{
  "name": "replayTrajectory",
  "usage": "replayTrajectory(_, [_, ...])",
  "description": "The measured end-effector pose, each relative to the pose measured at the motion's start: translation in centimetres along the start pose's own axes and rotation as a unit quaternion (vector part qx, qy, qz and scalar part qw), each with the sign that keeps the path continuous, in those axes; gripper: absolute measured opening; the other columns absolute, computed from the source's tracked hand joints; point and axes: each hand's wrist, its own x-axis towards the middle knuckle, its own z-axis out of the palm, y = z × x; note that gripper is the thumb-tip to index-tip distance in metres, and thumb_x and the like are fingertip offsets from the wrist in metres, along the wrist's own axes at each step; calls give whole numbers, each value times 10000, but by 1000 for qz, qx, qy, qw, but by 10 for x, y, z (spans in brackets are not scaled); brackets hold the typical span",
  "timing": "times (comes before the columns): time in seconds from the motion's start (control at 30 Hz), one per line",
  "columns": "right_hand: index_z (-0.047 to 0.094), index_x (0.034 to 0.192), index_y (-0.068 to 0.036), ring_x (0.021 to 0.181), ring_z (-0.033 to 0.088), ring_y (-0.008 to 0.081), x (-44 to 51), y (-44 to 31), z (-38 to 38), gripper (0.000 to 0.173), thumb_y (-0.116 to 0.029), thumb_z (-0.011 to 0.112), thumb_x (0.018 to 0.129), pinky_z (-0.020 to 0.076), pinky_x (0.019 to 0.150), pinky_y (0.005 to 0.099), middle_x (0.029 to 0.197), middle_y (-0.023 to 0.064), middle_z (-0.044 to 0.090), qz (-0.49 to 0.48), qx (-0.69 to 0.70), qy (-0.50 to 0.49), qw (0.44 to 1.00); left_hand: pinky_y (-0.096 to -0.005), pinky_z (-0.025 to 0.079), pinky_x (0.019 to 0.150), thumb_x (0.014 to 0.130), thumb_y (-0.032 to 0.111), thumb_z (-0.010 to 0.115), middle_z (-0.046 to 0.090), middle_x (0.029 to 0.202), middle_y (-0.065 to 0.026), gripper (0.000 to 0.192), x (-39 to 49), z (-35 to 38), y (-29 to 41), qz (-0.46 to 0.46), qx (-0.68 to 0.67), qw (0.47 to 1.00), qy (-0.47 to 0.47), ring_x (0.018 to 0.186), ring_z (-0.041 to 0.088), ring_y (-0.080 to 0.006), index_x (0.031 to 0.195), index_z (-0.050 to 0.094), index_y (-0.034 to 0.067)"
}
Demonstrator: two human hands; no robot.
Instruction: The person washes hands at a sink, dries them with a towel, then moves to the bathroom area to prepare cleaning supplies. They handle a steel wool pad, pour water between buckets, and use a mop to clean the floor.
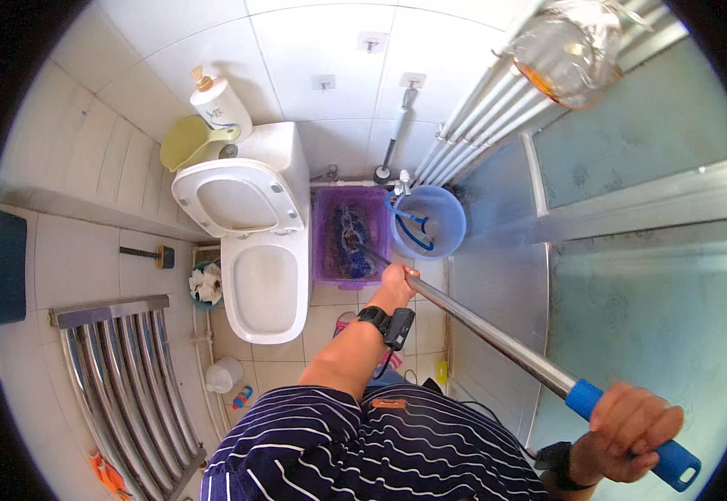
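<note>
A long metal mop pole slants across the view from upper left to lower right. My left hand grips its lower part, and my right hand is closed around its blue plastic handle. The pole's far end reaches into a purple plastic tub on the floor, where a dark blue mop head lies in water. Just right of the tub stands a light blue plastic bucket with a blue hose hanging inside, near a wall tap.
A white toilet with raised lid stands left of the tub. A yellow-green dipper and a pump bottle rest on its tank. A chrome radiator lines the left wall; frosted panels and white pipes are at right.
</note>
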Motion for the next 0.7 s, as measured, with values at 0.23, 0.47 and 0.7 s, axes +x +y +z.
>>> replayTrajectory(0.23, [444,764,-98,571,449,159,-1,-68,-41,259,-296,480,927,417,575,335,652,27,457,-54,106,53,991,-321,405,454,876,10,365,354,658,-77,74,-52,13,-49,-20,34,999,-12,511,350,-171,818,333,42])
replayTrajectory(0.47, [330,721,-176,513,293,66,-18,-26,-21,305,-320,449,961,326,565,225,587,-39,282,-16,-213,324,922,-311,421,473,887,32,396,375,678,-70,80,-13,6,-39,23,77,997,6,538,390,-167,827,344,35])
replayTrajectory(0.7, [345,699,-122,446,325,72,-14,32,-12,325,-271,487,950,360,499,252,539,-36,346,35,-123,347,929,-322,427,484,884,60,413,413,694,-91,63,56,-13,-16,57,136,988,40,551,420,-183,853,368,29])
